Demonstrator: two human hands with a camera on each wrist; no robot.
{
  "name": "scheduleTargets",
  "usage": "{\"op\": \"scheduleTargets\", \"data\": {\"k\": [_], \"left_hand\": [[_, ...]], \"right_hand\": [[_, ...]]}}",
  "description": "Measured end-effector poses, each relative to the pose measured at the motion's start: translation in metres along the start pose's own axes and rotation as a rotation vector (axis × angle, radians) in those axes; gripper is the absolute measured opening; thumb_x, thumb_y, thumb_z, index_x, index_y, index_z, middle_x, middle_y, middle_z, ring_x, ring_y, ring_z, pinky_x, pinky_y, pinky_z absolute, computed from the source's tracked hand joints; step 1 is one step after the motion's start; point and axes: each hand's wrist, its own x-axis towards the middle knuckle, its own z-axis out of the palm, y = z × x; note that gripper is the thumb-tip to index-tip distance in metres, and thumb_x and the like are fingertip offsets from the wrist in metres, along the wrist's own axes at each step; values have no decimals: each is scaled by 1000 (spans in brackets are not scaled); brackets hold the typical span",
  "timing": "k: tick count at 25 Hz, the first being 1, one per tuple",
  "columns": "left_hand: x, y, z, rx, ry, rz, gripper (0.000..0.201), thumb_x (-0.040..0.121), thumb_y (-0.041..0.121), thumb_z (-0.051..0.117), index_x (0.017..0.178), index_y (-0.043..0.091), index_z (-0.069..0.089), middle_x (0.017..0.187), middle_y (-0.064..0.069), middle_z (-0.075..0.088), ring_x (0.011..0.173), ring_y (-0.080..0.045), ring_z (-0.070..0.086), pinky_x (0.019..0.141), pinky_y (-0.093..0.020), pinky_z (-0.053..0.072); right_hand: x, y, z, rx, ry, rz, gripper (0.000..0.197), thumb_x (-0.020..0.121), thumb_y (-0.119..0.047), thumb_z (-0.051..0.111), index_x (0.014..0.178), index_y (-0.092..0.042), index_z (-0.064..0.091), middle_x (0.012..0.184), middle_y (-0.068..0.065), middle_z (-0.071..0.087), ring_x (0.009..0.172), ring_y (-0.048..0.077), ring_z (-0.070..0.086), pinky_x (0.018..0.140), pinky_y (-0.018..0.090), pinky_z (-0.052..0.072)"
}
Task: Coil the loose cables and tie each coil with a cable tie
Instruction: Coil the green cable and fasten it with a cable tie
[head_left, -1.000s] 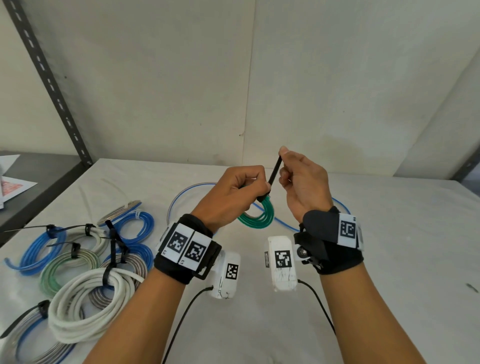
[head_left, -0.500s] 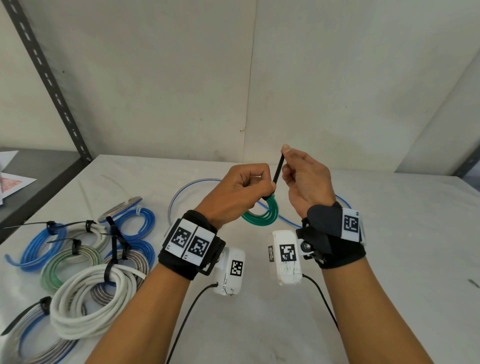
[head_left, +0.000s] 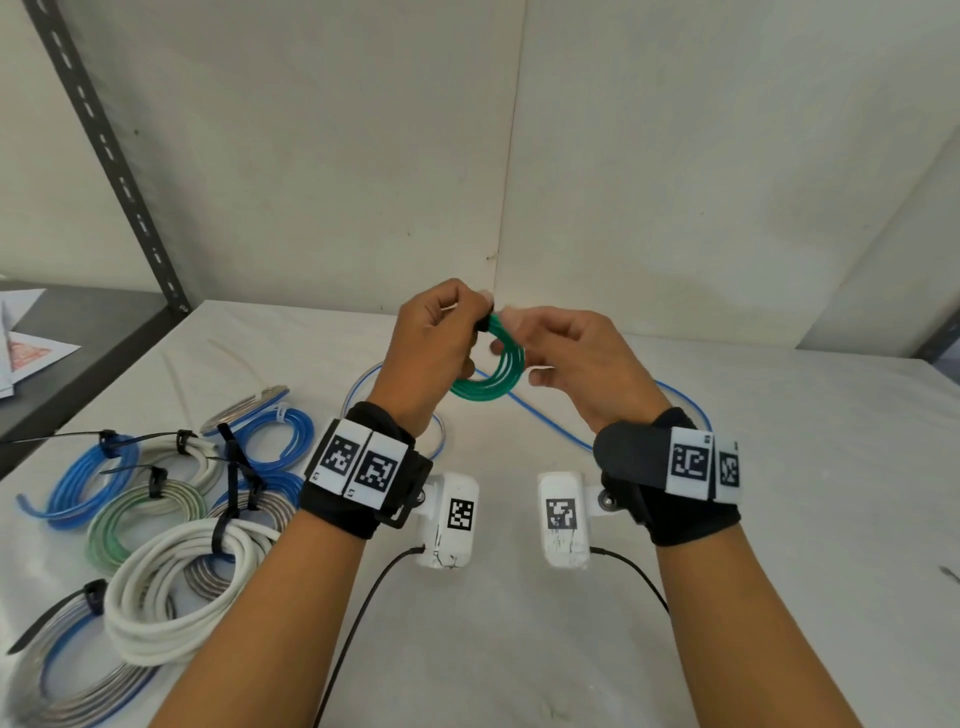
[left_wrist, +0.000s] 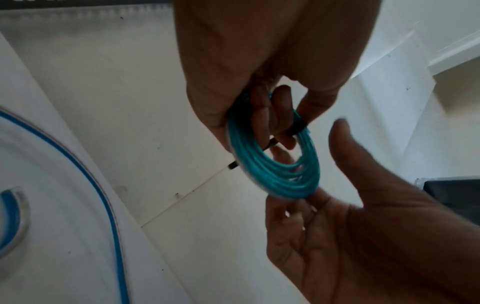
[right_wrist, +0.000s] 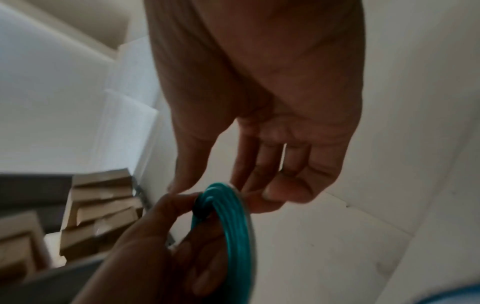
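A small green cable coil hangs above the table between my hands, with a black cable tie around its top. My left hand grips the coil at the tie, its fingers curled through the ring. In the left wrist view the coil shows the tie's short tail sticking out to the left. My right hand is just right of the coil with relaxed fingers and holds nothing. From the right wrist its fingers are spread above the coil.
Several tied coils, blue, green-white and white, lie at the table's left. A loose blue cable loops on the table under my hands. A metal shelf post and a dark shelf stand at far left.
My right hand has let go of the tie's tail, which it was pulling upward, and has opened. The tail no longer sticks up. Both hands and the coil have risen slightly.
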Motion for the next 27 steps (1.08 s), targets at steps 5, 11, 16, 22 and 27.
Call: {"op": "scheduleTargets", "data": {"k": [5,11,16,22,27], "left_hand": [[3,3,-12,-71,-83,-61,32,102,29,56,100,-2,63,69,-3,52,58,-14,48,59,-27,47],[-3,26,-47,69,-188,-62,28,83,8,75,109,-3,72,93,-19,75,83,-27,72,76,-35,62],[-26,51,-93,78,-183,-104,35,76,20,75,107,4,73,91,-11,77,86,-23,73,78,-32,61],[-63,73,-164,251,41,-219,54,89,49,64,117,3,65,106,-19,74,91,-29,76,79,-36,62],[-88,89,-215,248,-45,-316,36,91,24,64,117,-2,67,102,-16,75,98,-31,72,76,-30,62]], "right_hand": [[-2,-5,4,-110,103,-205,16,88,-16,75,102,-8,76,77,0,77,68,5,70,61,16,52],[-7,-11,2,-27,159,-211,14,91,-19,73,101,-9,74,80,4,78,73,11,71,64,22,55],[-23,-20,40,67,-73,-181,20,93,-9,68,113,-9,71,92,6,78,79,18,71,69,25,59],[-14,-28,137,-441,35,-519,22,84,-19,79,105,-16,74,85,-6,75,72,8,69,69,31,58],[-26,-37,191,-469,-303,-515,19,82,-20,81,100,-14,78,88,-4,76,75,10,69,74,26,55]]}}
